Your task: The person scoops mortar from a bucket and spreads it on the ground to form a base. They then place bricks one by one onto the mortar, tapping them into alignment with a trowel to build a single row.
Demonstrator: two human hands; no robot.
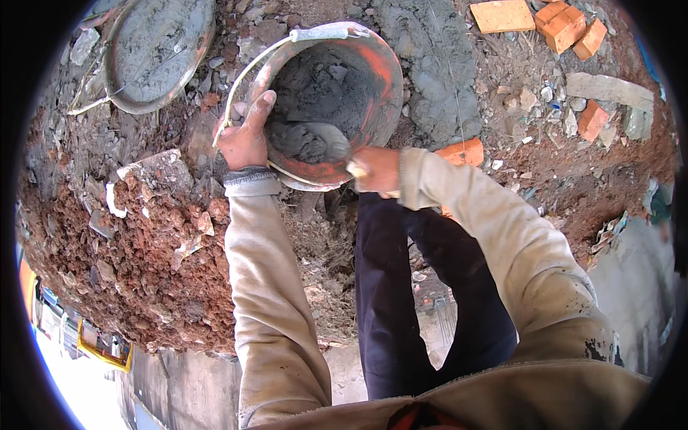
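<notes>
On bucket [393,97], left grip [247,138]; right grip [378,170] holding trowel [328,140].

- Site type: outdoor building site, bricklaying area.
- Ground: reddish loose soil [165,258], strewn with stones and rubble.
- Materials: orange bricks [562,30], some broken, lying at upper right; a strip of wet grey mortar [437,72] spread along the ground.
- Equipment: mortar-stained bucket [391,79] with trowel [331,139] inside; second mortar-filled container [143,106] at upper left.
- Light: bright daylight, lower left.
</notes>
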